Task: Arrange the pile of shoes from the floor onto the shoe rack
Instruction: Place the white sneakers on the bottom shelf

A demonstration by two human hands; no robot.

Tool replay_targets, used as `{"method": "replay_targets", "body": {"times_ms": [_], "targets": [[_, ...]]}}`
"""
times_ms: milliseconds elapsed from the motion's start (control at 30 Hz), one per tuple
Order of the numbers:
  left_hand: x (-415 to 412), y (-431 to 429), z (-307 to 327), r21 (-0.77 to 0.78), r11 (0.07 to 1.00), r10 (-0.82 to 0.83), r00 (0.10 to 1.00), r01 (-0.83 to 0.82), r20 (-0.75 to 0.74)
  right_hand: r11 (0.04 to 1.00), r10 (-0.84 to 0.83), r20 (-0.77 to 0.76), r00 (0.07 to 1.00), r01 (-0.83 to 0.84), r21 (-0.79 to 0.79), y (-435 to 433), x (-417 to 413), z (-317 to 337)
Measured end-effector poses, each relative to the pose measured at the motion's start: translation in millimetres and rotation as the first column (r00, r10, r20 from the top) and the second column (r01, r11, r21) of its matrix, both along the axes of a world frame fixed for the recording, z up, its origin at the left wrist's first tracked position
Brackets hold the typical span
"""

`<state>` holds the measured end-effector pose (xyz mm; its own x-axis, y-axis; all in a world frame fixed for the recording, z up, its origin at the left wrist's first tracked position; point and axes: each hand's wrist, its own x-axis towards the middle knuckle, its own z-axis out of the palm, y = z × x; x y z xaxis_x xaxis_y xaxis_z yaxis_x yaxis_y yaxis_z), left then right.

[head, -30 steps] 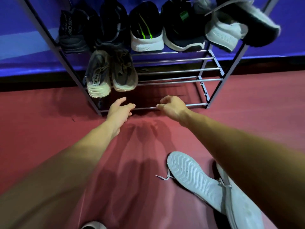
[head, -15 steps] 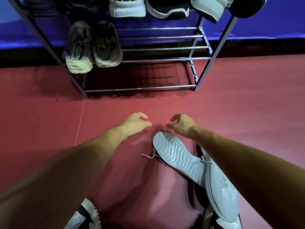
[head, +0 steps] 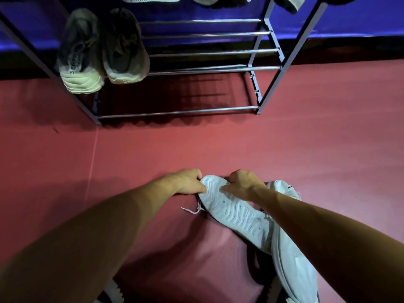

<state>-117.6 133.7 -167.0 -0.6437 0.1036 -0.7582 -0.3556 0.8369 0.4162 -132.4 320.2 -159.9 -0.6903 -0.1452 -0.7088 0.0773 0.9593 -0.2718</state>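
The white sneaker lies sole-up on the red floor, near the person and well apart from the shoe rack. Its heel end rests across a second white sneaker. The left grip curls round the left edge of the toe. The right grip closes over the far right edge, with the thumb pressed on the tread. Both hold the toe end only.

That hold is the main risk. With nothing supporting the heel, the shoe may swing or twist as it rises, and it could slip out of the fingers. The forearm hides the heel, so I cannot tell whether it is caught on the shoe beneath it. If it is, the lift could drag that shoe along.

A loose lace trails on the floor to the left. It could snag under the sole or catch on a rail during the carry.

The rack's lower tier is thin bars with gaps. A grey pair of sneakers fills its left end, their toes overhanging the front bar. A shoe set down crooked there may tip between the bars or knock the grey pair. The sneaker also needs turning sole-down, and a one-handed flip could drop it.
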Motion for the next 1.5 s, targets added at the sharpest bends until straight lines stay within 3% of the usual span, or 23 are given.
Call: {"method": "replay_targets", "body": {"times_ms": [167,433,700,800,967,1067,1300,1400,1500], "targets": [[-7.4,1.9,1.4,0.032,0.999,0.003,1.000,-0.004,0.025,0.999,0.022,0.011,1.000,-0.021,-0.049,1.0,-13.7,4.6],[-5.7,-20.4,20.4,0.245,0.941,0.266,0.958,-0.233,-0.111,0.996,0.066,-0.132,0.989,-0.073,-0.051,-7.5,-33.2,30.6],[-0.5,-34.3,51.1,0.426,0.856,0.422,0.870,-0.291,-0.254,0.945,-0.139,-0.279,0.950,0.044,-0.323,-32.8,-44.3,67.4],[-5.3,-44.7,63.3,0.518,0.798,0.505,0.811,-0.308,-0.296,0.896,-0.226,-0.301,0.926,0.076,-0.437,-46.0,-50.1,85.7],[-12.0,-67.1,82.3,0.422,0.796,0.572,0.766,-0.433,-0.292,0.727,-0.453,-0.243,0.858,0.199,-0.657,-70.0,-69.2,116.3],[-13.7,-78.5,91.8,0.462,0.769,0.605,0.735,-0.442,-0.305,0.635,-0.567,-0.213,0.796,0.258,-0.728,-84.7,-82.8,130.6],[-31.3,-98.5,108.6,0.597,0.709,0.653,0.668,-0.375,-0.355,0.502,-0.635,-0.138,0.760,0.270,-0.822,-108.3,-107.8,146.1],[-41.7,-104.9,117.5,0.623,0.690,0.677,0.635,-0.369,-0.373,0.509,-0.566,-0.192,0.802,0.156,-0.846,-111.1,-112.9,150.4],[-52.8,-105.6,123.2,0.637,0.665,0.714,0.581,-0.390,-0.389,0.621,-0.479,-0.300,0.825,0.077,-0.780,-109.2,-110.5,148.6]]}}
